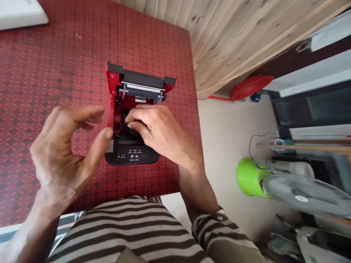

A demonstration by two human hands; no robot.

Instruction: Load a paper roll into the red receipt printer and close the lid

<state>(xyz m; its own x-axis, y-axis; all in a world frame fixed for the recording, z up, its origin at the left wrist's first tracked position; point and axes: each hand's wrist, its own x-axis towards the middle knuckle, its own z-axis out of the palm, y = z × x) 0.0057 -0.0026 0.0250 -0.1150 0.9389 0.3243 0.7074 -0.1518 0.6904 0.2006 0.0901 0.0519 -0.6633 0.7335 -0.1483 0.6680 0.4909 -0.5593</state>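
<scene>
A small red and black printer [134,157] stands on the red patterned table with its lid [142,78] raised. A dark roller [141,92] with metal pins shows on the underside of the lid. My right hand [156,126] reaches into the open compartment, its thumb and index finger pinched together. What lies between those fingertips, if anything, is hidden. My left hand [68,146] hovers at the printer's left side, thumb and fingers apart, with the thumb tip close to the red side wall [110,115]. Nothing is in it.
The table [68,73] meets a wooden plank wall [233,36] at the back right. A white object [22,14] sits at the far left corner. Off the table's right edge are a green bucket [248,177], a fan [304,193] and a red basin [251,87].
</scene>
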